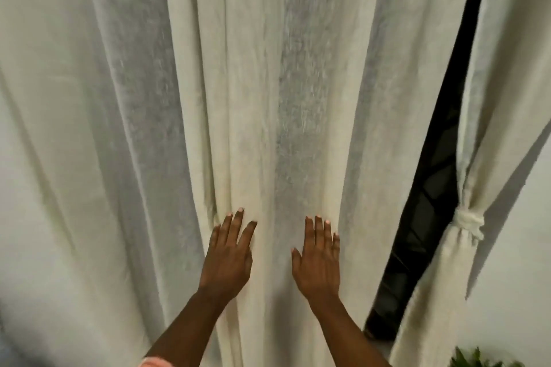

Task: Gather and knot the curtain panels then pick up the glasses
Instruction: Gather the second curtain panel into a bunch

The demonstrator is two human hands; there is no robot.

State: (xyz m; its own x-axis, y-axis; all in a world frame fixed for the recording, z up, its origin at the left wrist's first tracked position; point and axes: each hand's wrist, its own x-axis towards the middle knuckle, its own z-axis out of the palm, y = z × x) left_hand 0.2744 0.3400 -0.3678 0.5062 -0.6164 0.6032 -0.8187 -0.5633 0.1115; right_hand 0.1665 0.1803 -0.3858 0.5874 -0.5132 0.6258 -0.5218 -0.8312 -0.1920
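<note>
Right of the loose panel: a dark window gap (432, 188) runs from top to bottom, with faint bars inside it.
Far right: a second curtain panel (504, 83) hangs already tied. Its knot (468, 222) cinches the cloth at about the height of the hands, and a pale wall (524, 277) lies beyond.
Bottom right corner: green plant leaves (477, 360) poke into view, well apart from both hands.
Bottom edge: a pink-and-white sleeve cuff (155, 363) shows on the left arm.
In the way: the loose panel's folds cover whatever is behind them; the window shows only through the gap.
Loose curtain panel (268, 83): cream cloth hanging ungathered across the left and middle of the view. Its long axis is vertical, with folds running top to bottom and drawing slightly together toward the hands.
Left hand (228, 259): laid flat against the cloth beside a deep fold, fingers straight and spread, tips pointing up.
Right hand (317, 262): flat on the same panel, fingers straight and pointing up, thumb out toward the left hand.
Hands together: side by side but apart, with a strip of cloth between them, and neither is gripping.
</note>
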